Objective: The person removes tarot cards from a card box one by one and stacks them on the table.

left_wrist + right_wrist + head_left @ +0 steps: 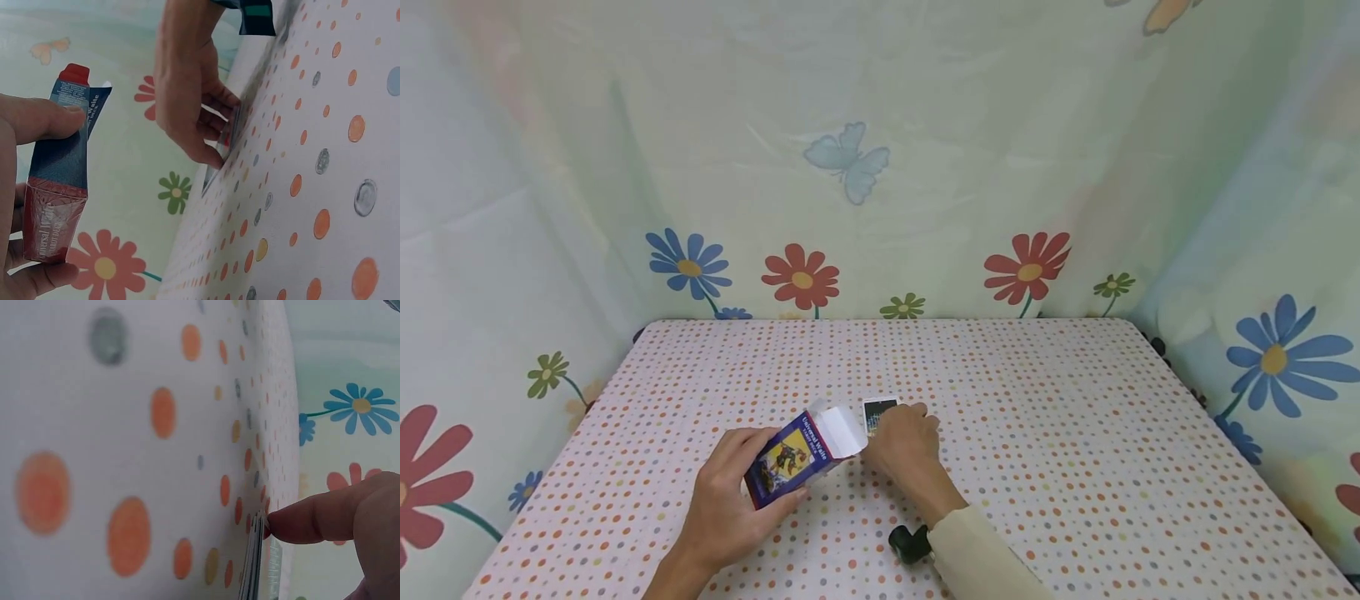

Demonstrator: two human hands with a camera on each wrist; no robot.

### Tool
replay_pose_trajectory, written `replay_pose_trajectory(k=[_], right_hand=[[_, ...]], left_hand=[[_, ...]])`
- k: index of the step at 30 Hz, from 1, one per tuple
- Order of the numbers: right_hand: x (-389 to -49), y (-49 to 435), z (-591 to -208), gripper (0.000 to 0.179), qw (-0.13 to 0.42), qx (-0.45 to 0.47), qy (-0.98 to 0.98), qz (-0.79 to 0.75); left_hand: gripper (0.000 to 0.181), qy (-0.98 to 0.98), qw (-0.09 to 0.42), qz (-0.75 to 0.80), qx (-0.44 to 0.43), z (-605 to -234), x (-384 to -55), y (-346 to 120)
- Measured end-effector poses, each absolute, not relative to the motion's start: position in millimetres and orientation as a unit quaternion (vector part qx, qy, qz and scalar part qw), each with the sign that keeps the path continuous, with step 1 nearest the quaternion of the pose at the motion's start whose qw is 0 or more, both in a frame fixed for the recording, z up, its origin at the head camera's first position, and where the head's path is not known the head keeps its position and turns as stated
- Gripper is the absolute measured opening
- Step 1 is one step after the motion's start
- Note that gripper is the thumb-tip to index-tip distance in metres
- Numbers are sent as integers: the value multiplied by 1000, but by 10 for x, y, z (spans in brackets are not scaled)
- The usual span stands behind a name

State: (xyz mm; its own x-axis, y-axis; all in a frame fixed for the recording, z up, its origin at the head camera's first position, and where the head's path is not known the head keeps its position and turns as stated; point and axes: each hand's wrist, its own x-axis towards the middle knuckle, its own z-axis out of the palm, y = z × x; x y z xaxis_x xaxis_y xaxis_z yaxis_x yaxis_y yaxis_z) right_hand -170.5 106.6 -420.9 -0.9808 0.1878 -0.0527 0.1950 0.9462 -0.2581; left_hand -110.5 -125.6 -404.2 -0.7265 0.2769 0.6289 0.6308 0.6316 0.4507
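Note:
My left hand point(726, 496) grips a blue tarot card box point(786, 458) above the table, left of centre. The box is tilted, with its white end flap point(841, 430) standing out to the right. In the left wrist view, the thumb lies along the box's point(59, 156) narrow side. To the right, my right hand point(906, 442) holds a thin stack of cards point(252, 562) low at the tabletop, the thumb against its edge. A dark-faced card point(876, 410) with a white border shows beyond the knuckles. The hand hides most of the cards.
A dotted cloth covers the table point(1060, 433). Behind it hangs a pale curtain point(940, 167) with printed flowers and butterflies, which also encloses both sides. A small dark device point(910, 543) sits beside the right sleeve point(985, 554).

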Motion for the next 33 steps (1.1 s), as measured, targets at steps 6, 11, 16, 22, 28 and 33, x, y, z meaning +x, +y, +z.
replay_pose_trajectory(k=[6, 11, 16, 22, 28, 33], right_hand=[[-1651, 1058, -4240, 62, -23, 83, 987, -132], [-1625, 1059, -4257, 60, -29, 88, 986, -137], [-1613, 1094, -4194, 52, -3, 83, 982, -167], [-1699, 1330, -4094, 71, 24, 41, 974, -221], [-1879, 1604, -4076, 108, 57, -39, 964, -256], [-1968, 1691, -4094, 118, 119, -81, 961, -236]], left_hand=[[74, -860, 266, -344, -267, -4034, -1118, -1258], [74, -859, 267, -344, -270, -4034, -1126, -1262], [75, -862, 266, -340, -266, -4038, -1127, -1263], [75, -865, 261, -341, -261, -4042, -1127, -1254], [76, -865, 258, -341, -262, -4041, -1147, -1251], [76, -869, 256, -338, -256, -4057, -1137, -1259]])
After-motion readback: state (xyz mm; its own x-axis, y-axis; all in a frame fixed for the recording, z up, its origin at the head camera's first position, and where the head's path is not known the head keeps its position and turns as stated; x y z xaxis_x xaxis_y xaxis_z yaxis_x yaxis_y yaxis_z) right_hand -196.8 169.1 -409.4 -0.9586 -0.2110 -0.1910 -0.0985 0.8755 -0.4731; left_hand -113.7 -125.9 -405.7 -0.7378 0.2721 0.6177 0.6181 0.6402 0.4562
